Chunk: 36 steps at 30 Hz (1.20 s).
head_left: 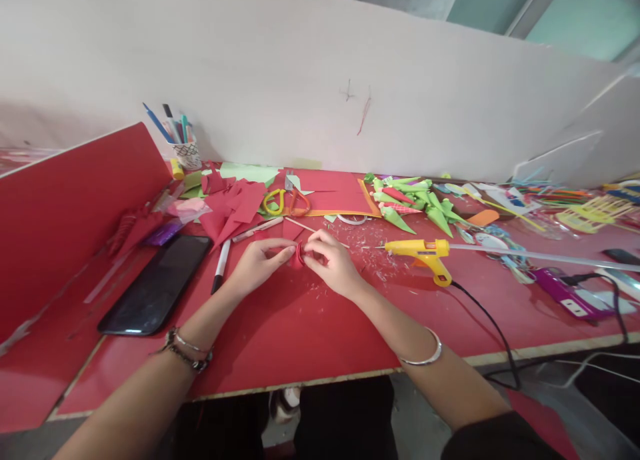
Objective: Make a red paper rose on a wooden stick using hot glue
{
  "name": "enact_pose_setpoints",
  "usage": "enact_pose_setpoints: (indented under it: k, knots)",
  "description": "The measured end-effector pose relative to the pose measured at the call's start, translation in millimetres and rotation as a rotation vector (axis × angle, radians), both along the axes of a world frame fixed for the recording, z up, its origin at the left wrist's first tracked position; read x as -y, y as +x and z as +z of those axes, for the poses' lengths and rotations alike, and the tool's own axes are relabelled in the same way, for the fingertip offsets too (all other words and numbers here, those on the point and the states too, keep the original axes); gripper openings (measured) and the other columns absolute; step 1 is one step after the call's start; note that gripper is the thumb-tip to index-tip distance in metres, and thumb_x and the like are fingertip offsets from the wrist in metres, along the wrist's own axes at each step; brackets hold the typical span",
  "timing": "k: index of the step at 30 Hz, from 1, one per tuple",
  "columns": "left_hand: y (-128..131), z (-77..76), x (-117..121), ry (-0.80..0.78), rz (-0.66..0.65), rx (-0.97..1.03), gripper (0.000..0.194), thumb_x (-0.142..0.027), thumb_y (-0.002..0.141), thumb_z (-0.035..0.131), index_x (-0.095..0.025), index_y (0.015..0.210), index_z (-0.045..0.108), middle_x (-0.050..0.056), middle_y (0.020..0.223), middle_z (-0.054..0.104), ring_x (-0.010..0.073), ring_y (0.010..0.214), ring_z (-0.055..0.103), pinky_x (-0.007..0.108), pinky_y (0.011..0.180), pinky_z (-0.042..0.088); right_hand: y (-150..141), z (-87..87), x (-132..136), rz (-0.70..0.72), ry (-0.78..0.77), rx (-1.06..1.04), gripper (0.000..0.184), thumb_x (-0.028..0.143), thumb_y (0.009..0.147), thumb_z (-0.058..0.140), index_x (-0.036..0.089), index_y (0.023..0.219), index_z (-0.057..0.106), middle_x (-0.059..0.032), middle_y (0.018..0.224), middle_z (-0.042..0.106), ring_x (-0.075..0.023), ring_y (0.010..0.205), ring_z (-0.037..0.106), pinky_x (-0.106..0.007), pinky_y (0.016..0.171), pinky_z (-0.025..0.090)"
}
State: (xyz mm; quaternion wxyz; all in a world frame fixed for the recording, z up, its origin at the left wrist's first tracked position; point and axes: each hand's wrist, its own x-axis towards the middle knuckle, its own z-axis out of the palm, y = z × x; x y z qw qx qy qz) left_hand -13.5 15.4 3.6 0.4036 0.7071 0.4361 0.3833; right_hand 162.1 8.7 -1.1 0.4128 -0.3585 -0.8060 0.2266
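Clamping a small curled red paper-like piece (299, 254) between fingertips of left hand (256, 264) and right hand (334, 265), inward from the flat red table (300, 340)'s front edge; apparently mid-shaping, calling next for a steady pinch.

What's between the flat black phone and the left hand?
In the head view, a white, black-ended marker lies between the black phone and the left hand.

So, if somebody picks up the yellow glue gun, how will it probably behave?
The yellow glue gun would likely feel stiff, as it looks like moulded plastic. It may be awkward to turn, since a long pale stick juts from its back. The attached black cord would probably drag along.
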Motion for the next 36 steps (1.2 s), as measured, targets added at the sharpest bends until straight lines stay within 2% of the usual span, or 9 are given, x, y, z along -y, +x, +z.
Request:
enact_pose_setpoints:
  k: [5,11,20,25,30,36]
  knots:
    - [1.0,4.8,3.2,0.17,0.044,-0.081,0.022,-0.031,0.076,0.051,-0.014,0.085,0.063,0.005,0.085,0.065,0.0163,0.078,0.06,0.026,0.07,0.049,-0.4,1.6,1.3,0.007,0.032,0.069,0.007,0.017,0.08,0.047,0.02,0.08,0.053,-0.0019,0.083,0.047,-0.0116,0.07,0.048,-0.023,0.059,0.04]
    - [1.1,6.1,5.9,0.235,0.001,-0.136,0.019,-0.027,0.076,0.049,-0.015,0.084,0.061,0.005,0.086,0.063,0.0147,0.076,0.059,0.023,0.064,0.049,-1.1,-0.1,2.3,-0.01,0.031,0.119,0.008,0.016,0.079,0.047,0.02,0.081,0.054,-0.0027,0.085,0.048,-0.0121,0.071,0.049,-0.024,0.061,0.04]
    - [0.2,6.1,3.4,0.195,-0.01,-0.088,0.021,-0.03,0.076,0.049,-0.016,0.086,0.062,0.004,0.087,0.063,0.0151,0.079,0.058,0.023,0.067,0.049,-1.5,1.8,2.1,0.026,-0.05,0.016,0.008,0.019,0.081,0.046,0.02,0.082,0.054,-0.002,0.082,0.047,-0.0107,0.066,0.047,-0.021,0.054,0.039]
    - [-0.4,7.5,1.6,0.091,-0.012,-0.027,0.025,-0.033,0.077,0.05,-0.014,0.089,0.061,0.006,0.089,0.064,0.0171,0.083,0.058,0.027,0.074,0.047,-2.1,1.3,1.0,0.035,-0.106,-0.056,0.008,0.019,0.082,0.046,0.02,0.081,0.054,-0.0027,0.085,0.049,-0.0121,0.075,0.05,-0.025,0.064,0.043]
    - [-1.8,6.3,0.5,-0.011,-0.032,0.035,0.028,-0.035,0.077,0.05,-0.015,0.092,0.061,0.005,0.091,0.065,0.0167,0.084,0.058,0.027,0.076,0.046,-2.6,-1.0,-0.7,0.072,-0.148,-0.119,0.01,0.016,0.081,0.046,0.02,0.083,0.054,-0.0025,0.087,0.048,-0.0121,0.078,0.051,-0.025,0.066,0.045]
    - [-0.7,7.4,0.6,0.034,-0.02,0.016,0.026,-0.036,0.076,0.051,-0.014,0.087,0.061,0.005,0.085,0.063,0.0166,0.081,0.057,0.028,0.074,0.046,-1.9,2.8,2.3,0.046,-0.044,0.0,0.009,0.015,0.08,0.045,0.021,0.08,0.052,-0.0021,0.084,0.047,-0.0121,0.075,0.049,-0.024,0.065,0.043]
